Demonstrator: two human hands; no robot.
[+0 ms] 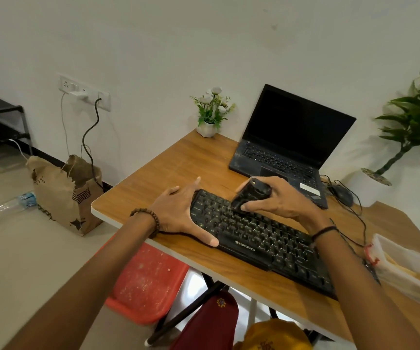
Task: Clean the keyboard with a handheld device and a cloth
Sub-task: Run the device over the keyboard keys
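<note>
On the wooden tabletop [173,168] the black keyboard [259,238] lies with its long axis running from far left to near right. The left hand [181,210] is spread flat, bracing its left end. The right hand [277,198] grips a dark device [249,195], tilted nose-down onto the upper-left keys. A laptop [289,142] stands behind, a mouse [342,194] and a clear box [406,269] to the right.
</note>
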